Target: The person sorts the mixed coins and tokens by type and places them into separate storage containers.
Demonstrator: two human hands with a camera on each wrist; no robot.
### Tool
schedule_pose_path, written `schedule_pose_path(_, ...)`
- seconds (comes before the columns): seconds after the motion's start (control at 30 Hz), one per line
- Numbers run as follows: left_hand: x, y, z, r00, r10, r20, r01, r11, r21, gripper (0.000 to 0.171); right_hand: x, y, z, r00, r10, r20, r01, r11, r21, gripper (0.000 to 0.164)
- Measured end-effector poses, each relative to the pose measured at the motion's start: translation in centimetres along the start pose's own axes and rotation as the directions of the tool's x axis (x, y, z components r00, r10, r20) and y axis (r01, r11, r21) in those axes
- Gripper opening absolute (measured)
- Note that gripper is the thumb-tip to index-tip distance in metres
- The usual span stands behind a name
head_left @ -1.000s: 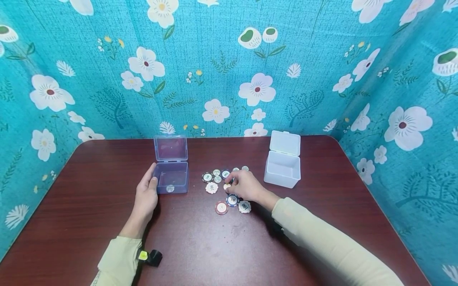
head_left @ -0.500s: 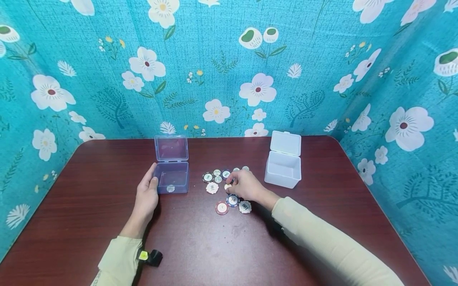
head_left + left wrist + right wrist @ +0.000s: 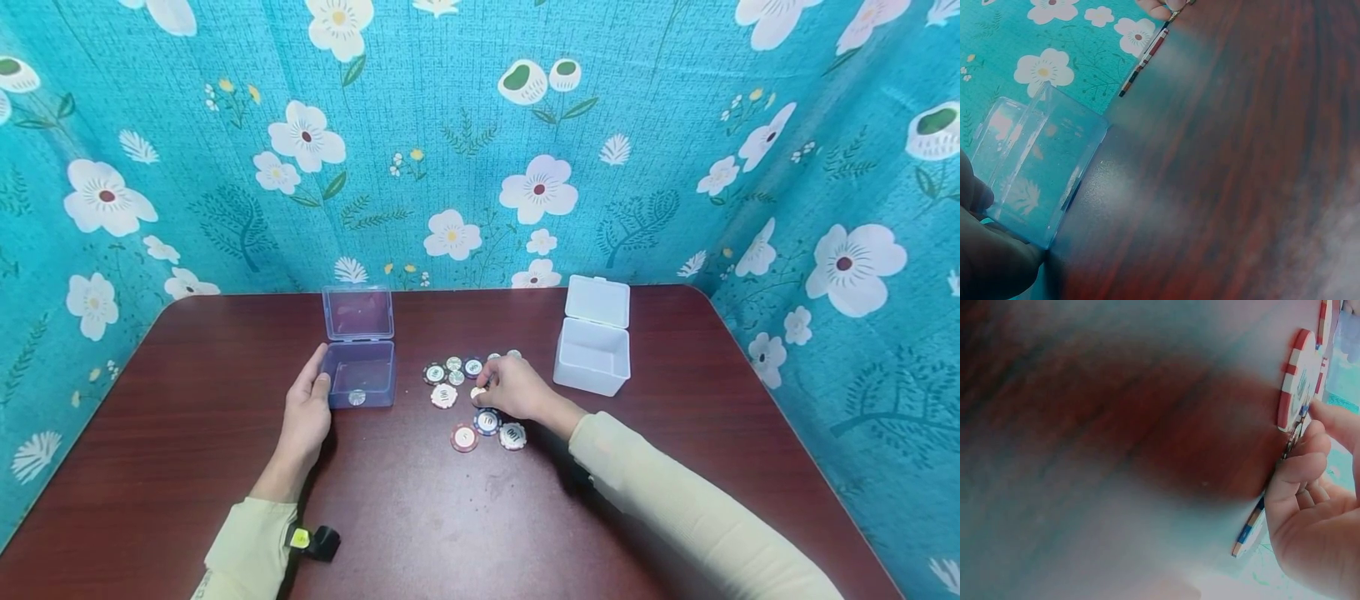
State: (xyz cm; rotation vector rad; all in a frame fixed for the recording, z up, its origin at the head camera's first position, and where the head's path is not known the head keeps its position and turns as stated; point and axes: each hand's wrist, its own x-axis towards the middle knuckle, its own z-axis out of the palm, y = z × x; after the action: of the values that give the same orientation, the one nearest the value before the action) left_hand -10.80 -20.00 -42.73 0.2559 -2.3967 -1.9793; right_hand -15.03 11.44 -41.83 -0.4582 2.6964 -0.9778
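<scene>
The blue-edged chip (image 3: pixel 487 421) reads 10 on its pale centre. Beyond it and to its left, the left white chip (image 3: pixel 443 395) reads 100; just beside it on the right and slightly nearer the person, the right white chip (image 3: pixel 513 436) also reads 100. The red chip (image 3: pixel 464 437), near its left side, bears one small figure that looks like a 5. Beyond it, the left dark chip (image 3: pixel 435 373) and the right dark chip (image 3: pixel 472 367) carry printing too small to read. Well to its left and nearer the person, the yellow label (image 3: pixel 300 538) has illegible marks.
</scene>
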Motion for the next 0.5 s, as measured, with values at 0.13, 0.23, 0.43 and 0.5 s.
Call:
schedule_pose_path(0.13, -0.10, 0.03, -0.04, 1.000, -0.002, -0.002, 0.002, 1.000, 0.001, 0.052, -0.06, -0.03, 0.05, 1.000, -0.009, -0.019, 0.008, 1.000, -0.014, 0.018)
schedule_pose_path(0.23, -0.12, 0.07, -0.04, 1.000, -0.004, -0.004, 0.004, 1.000, 0.001, 0.053, -0.15, -0.04, 0.14, 1.000, -0.014, -0.025, 0.013, 1.000, -0.010, 0.018)
schedule_pose_path(0.43, -0.07, 0.10, 0.10, 1.000, -0.003, -0.017, 0.003, 1.000, -0.002, 0.053, -0.43, -0.12, 0.24, 0.999, -0.028, -0.037, 0.028, 1.000, 0.000, 0.018)
schedule_pose_path(0.5, -0.04, 0.11, 0.14, 1.000, -0.002, -0.019, 0.002, 1.000, -0.005, 0.052, -0.51, -0.16, 0.24, 0.999, -0.031, -0.042, 0.030, 1.000, -0.008, 0.018)
